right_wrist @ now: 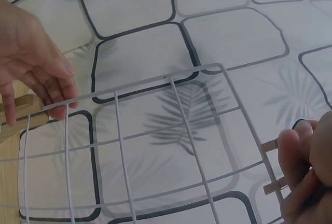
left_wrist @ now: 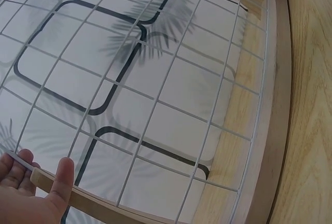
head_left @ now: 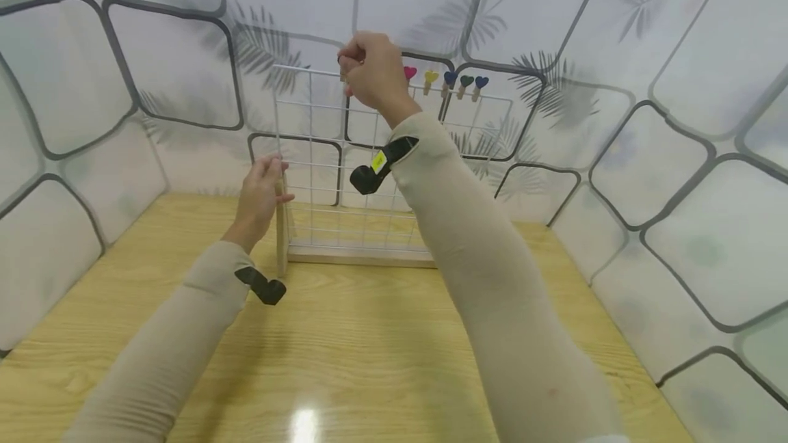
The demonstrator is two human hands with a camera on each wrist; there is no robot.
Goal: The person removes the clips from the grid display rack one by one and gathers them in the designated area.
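A white wire grid (head_left: 335, 166) stands upright in a wooden stand (head_left: 363, 256). My left hand (head_left: 261, 190) holds the left side of the stand, thumb on one side of the wooden post (left_wrist: 93, 203) and fingers at the grid's edge wire. Up at the grid's top wire, my right hand (head_left: 375, 70) pinches a small wooden clothespin (right_wrist: 270, 145) with a dark top, mostly covered by the fingers. A second clothespin (right_wrist: 275, 185) sits on the same wire close by that hand.
Along the top wire to the right are several heart-topped clothespins, among them a pink one (head_left: 410, 72), a yellow one (head_left: 430, 77) and a dark blue one (head_left: 481, 82). The stand rests on a wood-grain table (head_left: 345, 347), with patterned walls (head_left: 677, 224) around it.
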